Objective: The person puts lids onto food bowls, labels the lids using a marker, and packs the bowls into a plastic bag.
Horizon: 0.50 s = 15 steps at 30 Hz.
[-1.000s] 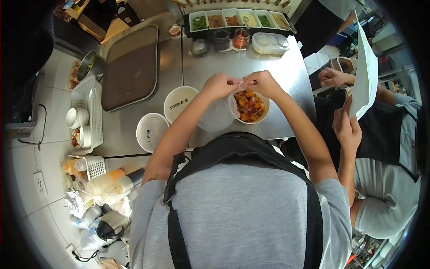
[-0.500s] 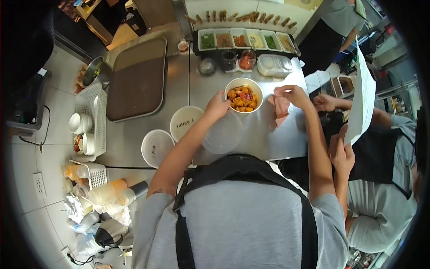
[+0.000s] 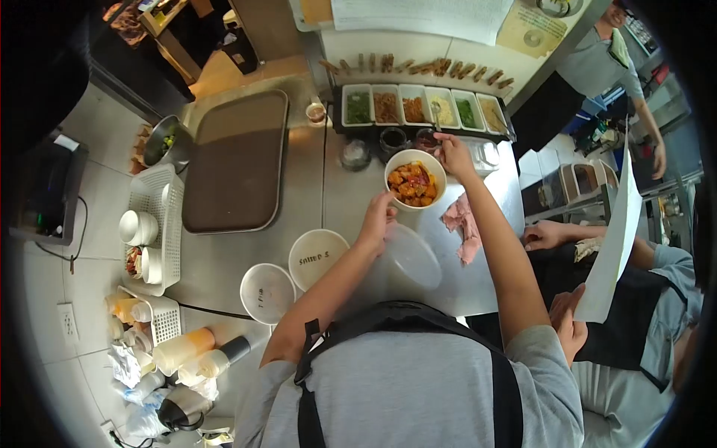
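A white paper bowl (image 3: 390, 196) of glazed orange-brown food pieces (image 3: 412, 184) stands on the steel counter. My left hand (image 3: 377, 222) is at the bowl's lower left side, fingers closed at the edge of a clear round lid (image 3: 415, 261) that tilts beside it. My right hand (image 3: 454, 159) is past the bowl's upper right rim, fingertips pinched together at a small jar (image 3: 426, 140) with dark red contents. What they pinch is too small to make out. A crumpled pink cloth (image 3: 464, 228) lies right of the bowl.
Two marked white paper bowls (image 3: 319, 257) (image 3: 267, 293) sit left of my forearm. A large brown tray (image 3: 235, 168) covers the left counter. Topping tubs (image 3: 413, 109) line the back. A co-worker's hand (image 3: 570, 328) holds paper (image 3: 611, 246) close on my right.
My right hand has moved from the pink cloth up and left to the jar. My left hand has gone lower on the bowl's side, and the lid, flat before, is tilted and farther right.
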Each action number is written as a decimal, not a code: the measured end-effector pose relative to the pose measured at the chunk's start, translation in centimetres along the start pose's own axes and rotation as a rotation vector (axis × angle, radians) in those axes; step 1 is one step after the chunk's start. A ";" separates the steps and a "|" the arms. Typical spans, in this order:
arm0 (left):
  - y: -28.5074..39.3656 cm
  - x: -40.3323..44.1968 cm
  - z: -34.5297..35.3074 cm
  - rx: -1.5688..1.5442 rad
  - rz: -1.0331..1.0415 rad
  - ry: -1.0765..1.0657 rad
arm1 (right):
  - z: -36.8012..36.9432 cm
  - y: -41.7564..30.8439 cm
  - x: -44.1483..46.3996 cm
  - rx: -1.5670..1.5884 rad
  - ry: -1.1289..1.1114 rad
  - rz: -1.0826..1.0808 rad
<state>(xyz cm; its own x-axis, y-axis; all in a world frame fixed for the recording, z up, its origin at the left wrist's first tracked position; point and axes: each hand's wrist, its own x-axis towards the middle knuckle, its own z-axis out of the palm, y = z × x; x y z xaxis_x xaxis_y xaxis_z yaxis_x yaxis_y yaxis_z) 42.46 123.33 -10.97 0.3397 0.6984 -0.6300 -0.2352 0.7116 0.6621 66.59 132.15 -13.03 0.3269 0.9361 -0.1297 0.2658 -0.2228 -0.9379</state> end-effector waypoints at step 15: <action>-1.4 -7.5 -1.6 -0.193 -0.403 -0.380 | -0.6 -2.4 0.2 -0.654 0.127 -0.353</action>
<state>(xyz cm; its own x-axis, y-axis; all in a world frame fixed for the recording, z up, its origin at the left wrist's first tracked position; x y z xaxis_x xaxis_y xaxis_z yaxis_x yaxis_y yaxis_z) 38.78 117.24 -7.76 0.7309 0.3186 -0.6035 -0.1695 0.9414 0.2917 66.62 132.71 -10.64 0.2140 0.9522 0.2178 0.8453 -0.0687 -0.5299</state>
